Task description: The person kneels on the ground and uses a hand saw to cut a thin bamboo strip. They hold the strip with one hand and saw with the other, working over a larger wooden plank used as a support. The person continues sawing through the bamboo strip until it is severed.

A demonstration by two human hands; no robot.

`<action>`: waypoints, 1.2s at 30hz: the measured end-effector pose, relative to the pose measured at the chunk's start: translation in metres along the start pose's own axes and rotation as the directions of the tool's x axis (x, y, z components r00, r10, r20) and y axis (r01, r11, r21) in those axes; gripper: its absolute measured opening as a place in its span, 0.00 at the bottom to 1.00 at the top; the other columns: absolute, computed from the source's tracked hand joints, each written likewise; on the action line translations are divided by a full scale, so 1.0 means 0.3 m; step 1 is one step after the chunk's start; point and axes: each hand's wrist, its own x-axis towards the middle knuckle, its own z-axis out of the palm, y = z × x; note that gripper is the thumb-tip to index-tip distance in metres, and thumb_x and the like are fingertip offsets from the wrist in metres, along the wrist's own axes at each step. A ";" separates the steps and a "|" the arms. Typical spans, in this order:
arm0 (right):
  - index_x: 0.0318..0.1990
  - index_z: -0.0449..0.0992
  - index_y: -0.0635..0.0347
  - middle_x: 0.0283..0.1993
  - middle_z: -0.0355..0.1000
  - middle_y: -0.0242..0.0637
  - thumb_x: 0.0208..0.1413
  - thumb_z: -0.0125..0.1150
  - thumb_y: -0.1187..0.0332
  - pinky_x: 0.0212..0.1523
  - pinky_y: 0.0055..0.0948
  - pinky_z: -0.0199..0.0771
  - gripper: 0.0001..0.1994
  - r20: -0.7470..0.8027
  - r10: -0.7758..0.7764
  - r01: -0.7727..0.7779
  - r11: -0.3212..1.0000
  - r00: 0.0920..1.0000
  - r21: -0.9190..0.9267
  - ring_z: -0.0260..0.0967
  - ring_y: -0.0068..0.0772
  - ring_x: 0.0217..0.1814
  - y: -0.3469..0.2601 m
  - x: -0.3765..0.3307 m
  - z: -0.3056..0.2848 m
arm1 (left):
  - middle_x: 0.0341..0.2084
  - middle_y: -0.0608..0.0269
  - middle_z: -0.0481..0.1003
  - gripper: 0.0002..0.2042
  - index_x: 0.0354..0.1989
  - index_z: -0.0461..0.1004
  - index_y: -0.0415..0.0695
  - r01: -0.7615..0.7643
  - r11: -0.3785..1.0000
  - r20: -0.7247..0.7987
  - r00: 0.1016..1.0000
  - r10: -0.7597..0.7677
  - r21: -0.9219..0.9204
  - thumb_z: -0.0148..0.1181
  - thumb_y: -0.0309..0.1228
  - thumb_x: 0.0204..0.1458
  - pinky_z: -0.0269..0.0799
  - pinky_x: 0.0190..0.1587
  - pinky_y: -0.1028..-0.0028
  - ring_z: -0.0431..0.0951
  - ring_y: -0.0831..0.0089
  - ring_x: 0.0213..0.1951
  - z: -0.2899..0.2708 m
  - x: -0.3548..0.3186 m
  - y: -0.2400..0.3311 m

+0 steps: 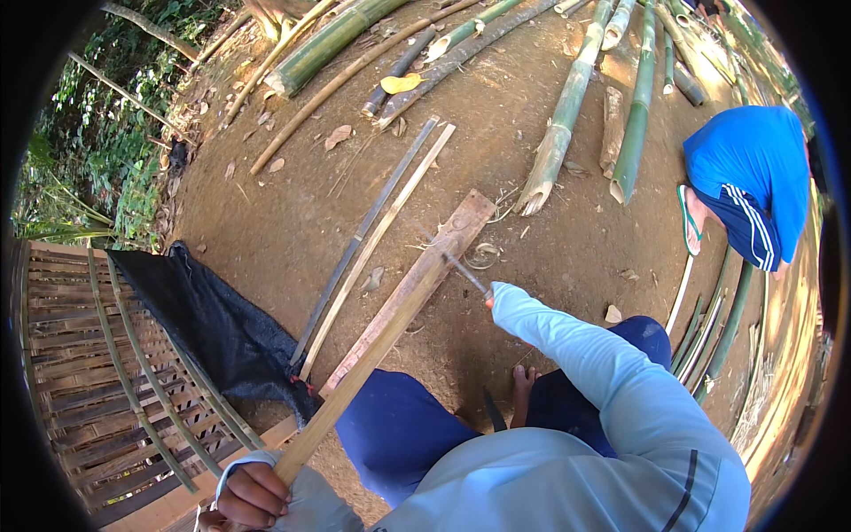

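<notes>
My left hand (253,496), at the lower left, is closed round the near end of a long split bamboo strip (341,399). The strip runs away from me and lies along a reddish wooden board (465,222). My right hand (490,300) is closed round the handle of a knife (468,273), mostly hidden by its pale blue sleeve. The knife's blade, somewhat blurred, meets the strip near its far end. Thin curled shavings (483,255) lie on the ground beside the board.
Two slender strips (381,222) lie left of the board. A black cloth (222,328) and a slatted bamboo panel (115,390) are at the left. Cut bamboo poles (567,115) spread across the far ground. A person in blue (749,168) bends at the right.
</notes>
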 end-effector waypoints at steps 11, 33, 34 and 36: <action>0.31 0.70 0.60 0.30 0.70 0.49 0.44 0.65 0.64 0.40 0.44 0.72 0.12 -0.047 -0.455 0.453 0.891 0.889 -0.036 0.72 0.54 0.38 -0.328 -0.621 -0.107 | 0.17 0.70 0.61 0.18 0.50 0.65 0.44 -0.019 0.999 -0.012 1.000 0.019 -0.028 0.46 0.46 0.63 0.63 0.16 0.78 0.64 0.80 0.16 0.103 -0.036 -0.009; 0.32 0.72 0.61 0.32 0.73 0.52 0.43 0.65 0.67 0.38 0.44 0.72 0.11 -0.063 -0.335 0.327 0.939 0.940 -0.106 0.73 0.55 0.39 -0.270 -0.498 -0.089 | 0.16 0.71 0.59 0.18 0.50 0.68 0.47 -0.047 0.998 -0.012 0.999 0.046 -0.049 0.46 0.47 0.63 0.58 0.16 0.78 0.60 0.80 0.16 0.156 -0.074 0.016; 0.33 0.72 0.61 0.33 0.73 0.52 0.43 0.65 0.67 0.39 0.45 0.72 0.11 -0.092 -0.453 0.447 0.891 0.887 -0.080 0.73 0.55 0.39 -0.299 -0.553 -0.106 | 0.16 0.71 0.58 0.18 0.50 0.68 0.47 -0.041 0.998 -0.019 0.999 0.040 -0.042 0.46 0.47 0.63 0.58 0.16 0.78 0.59 0.79 0.16 0.152 -0.078 0.019; 0.34 0.72 0.61 0.32 0.73 0.53 0.43 0.64 0.67 0.39 0.45 0.72 0.11 -0.058 -0.409 0.407 0.913 0.911 -0.042 0.73 0.55 0.38 -0.275 -0.528 -0.107 | 0.16 0.71 0.58 0.18 0.50 0.68 0.47 -0.042 0.998 -0.013 0.999 0.041 -0.046 0.46 0.48 0.63 0.57 0.16 0.78 0.59 0.79 0.16 0.157 -0.071 0.018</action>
